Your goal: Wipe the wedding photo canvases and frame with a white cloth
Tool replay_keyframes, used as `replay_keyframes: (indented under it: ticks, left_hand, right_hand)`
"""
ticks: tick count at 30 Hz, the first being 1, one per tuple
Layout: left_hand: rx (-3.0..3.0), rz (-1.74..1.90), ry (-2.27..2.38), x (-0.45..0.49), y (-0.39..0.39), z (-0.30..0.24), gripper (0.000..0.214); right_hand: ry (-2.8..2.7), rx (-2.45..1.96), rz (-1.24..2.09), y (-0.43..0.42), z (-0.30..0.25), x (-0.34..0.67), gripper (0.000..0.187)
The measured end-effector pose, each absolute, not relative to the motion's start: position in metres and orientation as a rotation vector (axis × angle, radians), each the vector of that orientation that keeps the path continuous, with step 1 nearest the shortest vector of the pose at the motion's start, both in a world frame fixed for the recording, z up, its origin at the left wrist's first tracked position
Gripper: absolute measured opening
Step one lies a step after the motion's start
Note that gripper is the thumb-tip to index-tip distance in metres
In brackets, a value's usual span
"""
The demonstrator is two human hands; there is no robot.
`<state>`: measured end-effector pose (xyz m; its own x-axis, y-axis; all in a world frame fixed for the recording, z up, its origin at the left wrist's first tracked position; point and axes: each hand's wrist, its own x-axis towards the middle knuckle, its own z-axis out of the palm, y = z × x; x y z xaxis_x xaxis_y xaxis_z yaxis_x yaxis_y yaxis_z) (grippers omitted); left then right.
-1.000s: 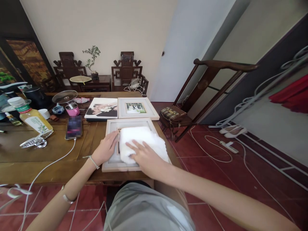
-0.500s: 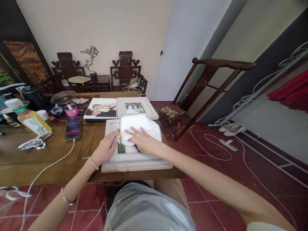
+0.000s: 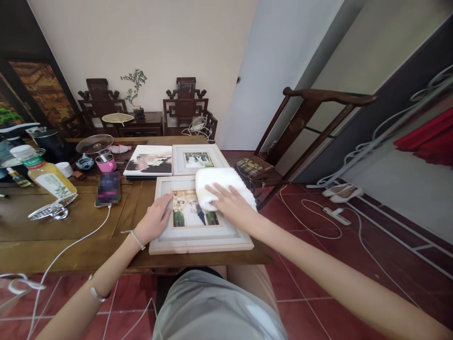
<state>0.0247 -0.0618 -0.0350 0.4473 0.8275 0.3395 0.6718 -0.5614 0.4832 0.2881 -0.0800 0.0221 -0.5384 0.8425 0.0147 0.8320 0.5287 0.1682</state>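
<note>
A pale wooden picture frame (image 3: 166, 245) lies flat near the table's front edge, with a small wedding photo (image 3: 189, 213) at its middle. My left hand (image 3: 155, 218) rests on the frame's left part, fingers stretched out beside the photo. Under my right hand (image 3: 230, 203) is a folded fluffy white towel (image 3: 221, 178), held against the frame's upper right part. The towel covers the photo's upper right corner and reaches past the frame's right side. My right fingers lie spread over it; the thumb is hidden.
Behind lie a second frame (image 3: 222, 163) and a photo album (image 3: 132, 166). To the left are a phone (image 3: 108, 189) on a white cable, a pink mug (image 3: 106, 164), a bottle (image 3: 53, 177) and a hair claw (image 3: 53, 210). A wooden chair (image 3: 300, 118) with a bag stands right.
My right hand has slid the towel to the right across the frame, uncovering most of the photo. My left hand has stayed in place.
</note>
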Motion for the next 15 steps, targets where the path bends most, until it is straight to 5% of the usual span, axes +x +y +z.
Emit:
replay_keyframes:
  ticks: [8,15]
  left_hand:
    - [2.398,0.759,1.312,0.026,-0.062,-0.031,0.044]
    - [2.388,0.798,1.325,0.027,-0.063,-0.034,0.042]
  right_hand:
    - [2.696,1.574,0.400,-0.028,0.012,0.286,0.040]
    - [2.726,1.402,0.084,-0.095,0.019,0.280,0.050]
